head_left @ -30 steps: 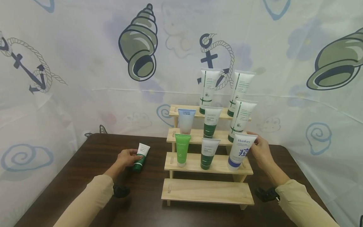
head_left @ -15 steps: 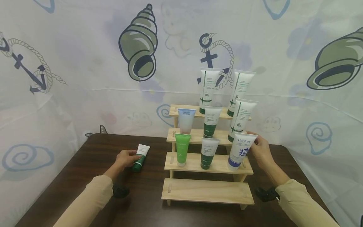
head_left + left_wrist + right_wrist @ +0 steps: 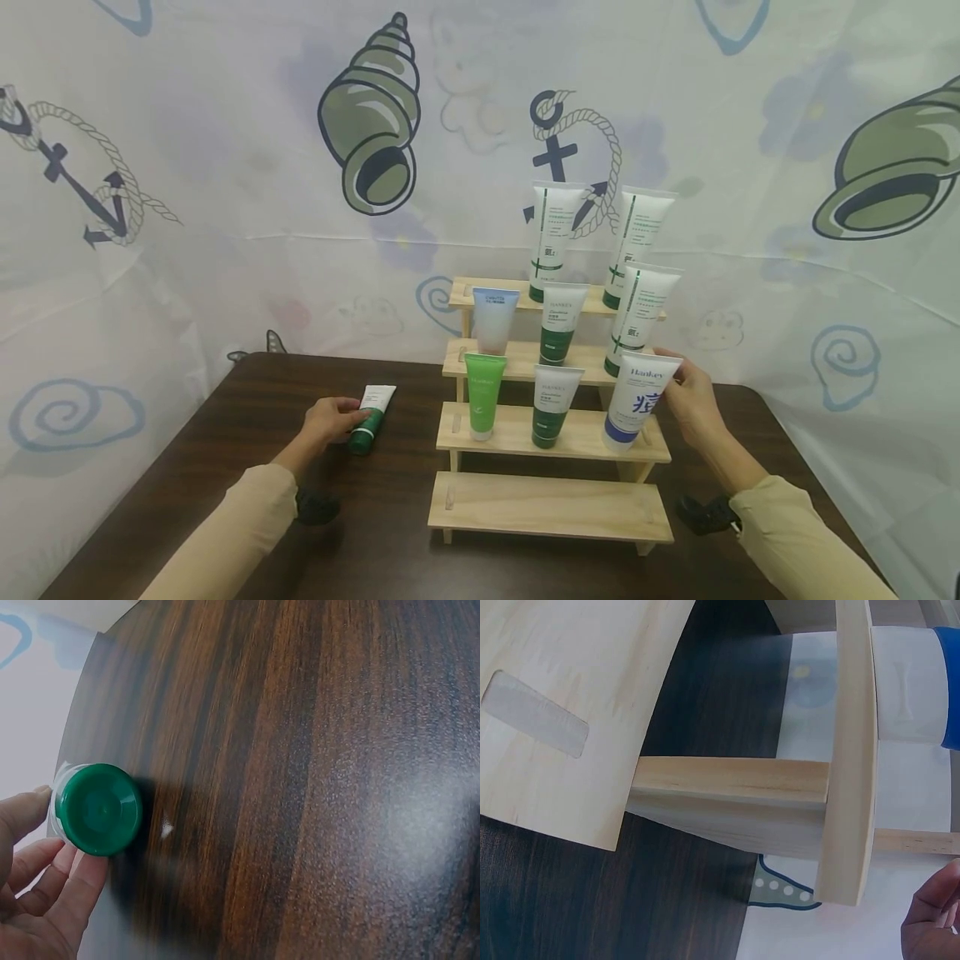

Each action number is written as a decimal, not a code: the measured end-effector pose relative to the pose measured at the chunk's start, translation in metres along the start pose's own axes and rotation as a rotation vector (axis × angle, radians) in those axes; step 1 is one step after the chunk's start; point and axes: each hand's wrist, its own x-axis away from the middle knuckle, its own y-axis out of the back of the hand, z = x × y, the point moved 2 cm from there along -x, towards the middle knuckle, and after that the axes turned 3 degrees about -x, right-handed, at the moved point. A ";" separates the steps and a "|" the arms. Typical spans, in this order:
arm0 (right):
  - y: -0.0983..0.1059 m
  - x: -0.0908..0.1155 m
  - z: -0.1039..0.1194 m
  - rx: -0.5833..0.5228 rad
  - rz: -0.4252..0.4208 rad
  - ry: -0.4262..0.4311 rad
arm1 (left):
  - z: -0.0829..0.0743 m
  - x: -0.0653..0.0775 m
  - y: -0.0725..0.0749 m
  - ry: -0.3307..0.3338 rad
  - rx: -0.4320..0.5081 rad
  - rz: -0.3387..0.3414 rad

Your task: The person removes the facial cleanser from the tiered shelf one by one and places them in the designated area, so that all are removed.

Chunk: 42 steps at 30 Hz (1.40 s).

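Note:
At the table's left side, my left hand (image 3: 327, 422) pinches a white and green squeeze tube (image 3: 369, 425) between thumb and fingers. Its round green cap (image 3: 102, 810) faces the camera in the left wrist view; whether the tube touches the table I cannot tell. My right hand (image 3: 692, 402) grips the right edge of a white and blue squeeze tube (image 3: 633, 404), some fingers hidden behind it. That tube stands cap down on the second-lowest tier of the wooden display rack (image 3: 551, 504). Only a curled part of the right hand shows in the right wrist view.
Beside it on that tier stand a green tube (image 3: 483, 396) and a white and green tube (image 3: 555, 408). More tubes, including a pale blue one (image 3: 495, 321), occupy the upper tiers. The dark wooden table (image 3: 382, 533) ends at a patterned cloth backdrop (image 3: 247, 167).
My left hand and its tube have shifted slightly left, and the tube's white end sits a little lower in view. The right hand and the rack's tubes have stayed put.

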 end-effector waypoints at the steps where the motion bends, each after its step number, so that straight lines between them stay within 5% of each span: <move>1: 0.000 0.000 0.000 0.000 -0.001 -0.001 | 0.000 0.000 0.000 0.000 -0.001 -0.001; 19: 0.001 0.004 0.003 -0.010 -0.002 0.001 | -0.002 0.002 0.003 0.002 -0.024 -0.012; 24: 0.000 0.004 0.004 -0.022 -0.004 0.003 | -0.010 0.005 0.009 -0.060 -0.087 -0.084; 30: 0.001 0.003 0.005 -0.027 -0.004 0.008 | -0.042 0.008 0.020 -0.190 -0.125 -0.236; 37: 0.001 0.003 0.004 -0.037 -0.003 0.007 | -0.102 0.020 0.027 -0.307 0.178 -0.190; 42: 0.001 0.004 0.004 -0.040 0.000 0.006 | -0.144 0.031 0.030 -0.391 0.280 -0.154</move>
